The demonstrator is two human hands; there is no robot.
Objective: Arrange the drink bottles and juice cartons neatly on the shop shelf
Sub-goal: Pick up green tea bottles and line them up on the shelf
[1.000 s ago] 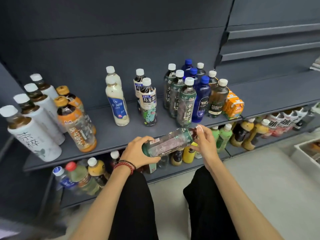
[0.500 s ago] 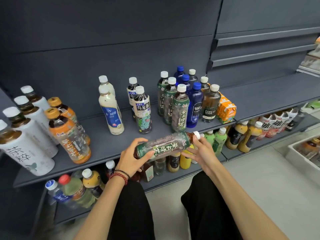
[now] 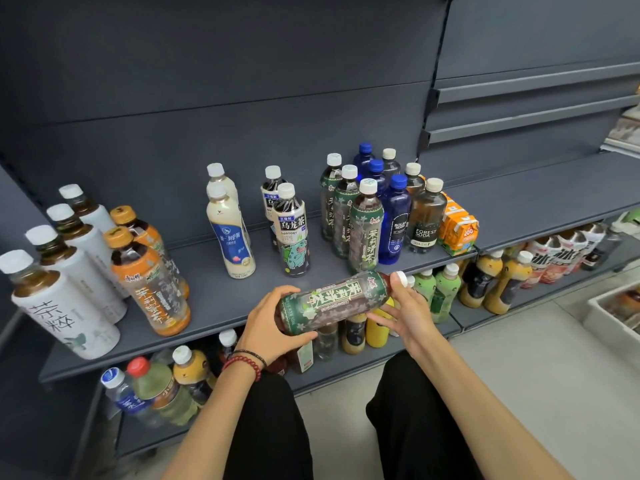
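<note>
While the green-label bottle (image 3: pixel 332 301) lay horizontal just in front of the shelf (image 3: pixel 214 306) edge, the left hand (image 3: pixel 266 327) wrapped its grip round the base; the right hand (image 3: pixel 405 306) pinched the neck end, its cap partly hidden. Lower-shelf bottles (image 3: pixel 356 336) were largely occluded.

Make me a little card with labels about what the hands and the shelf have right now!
Held: green tea bottle, lying sideways at the shelf's front edge
Left grip: wraps the bottle's bottom end
Right grip: holds the cap end
Shelf: matching green tea row, blue bottles, orange juice cartons on the right
Shelf's left end: white bottles
</note>
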